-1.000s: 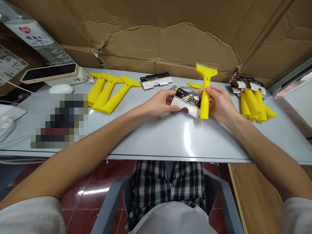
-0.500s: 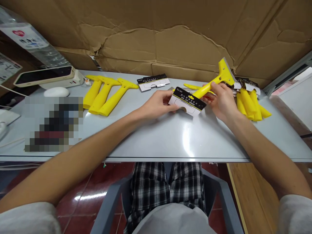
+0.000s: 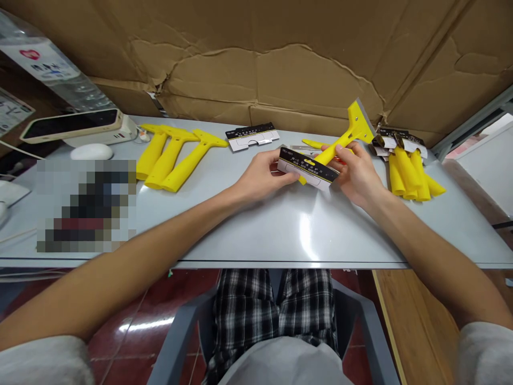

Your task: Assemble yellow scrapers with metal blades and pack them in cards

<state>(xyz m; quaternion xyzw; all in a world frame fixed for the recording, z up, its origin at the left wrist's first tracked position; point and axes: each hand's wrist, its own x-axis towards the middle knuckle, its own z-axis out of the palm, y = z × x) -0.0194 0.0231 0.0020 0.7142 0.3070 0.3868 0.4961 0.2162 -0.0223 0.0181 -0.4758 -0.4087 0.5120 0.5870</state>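
My left hand (image 3: 266,174) pinches a black-and-white cardboard packaging card (image 3: 309,170) by its left end. In my right hand (image 3: 355,174) is a yellow scraper (image 3: 352,128), gripped by its handle, its metal blade pointing up and right. The handle runs down behind the card, and a bit of yellow shows below the card's lower edge. Behind my hands lies another yellow piece (image 3: 315,143), mostly hidden, beside a small metallic item (image 3: 300,150) that I cannot make out. A small stack of similar cards (image 3: 252,137) lies further back.
Three yellow scrapers (image 3: 186,160) lie on the left of the grey table (image 3: 248,235). Several carded scrapers (image 3: 411,166) are piled at right. A phone (image 3: 76,124), white mouse (image 3: 92,152) and water bottle (image 3: 60,69) stand left. Cardboard (image 3: 280,75) walls the back.
The scraper has slid down and left through the card, so its handle end now shows below it. My right hand has come closer to the card.
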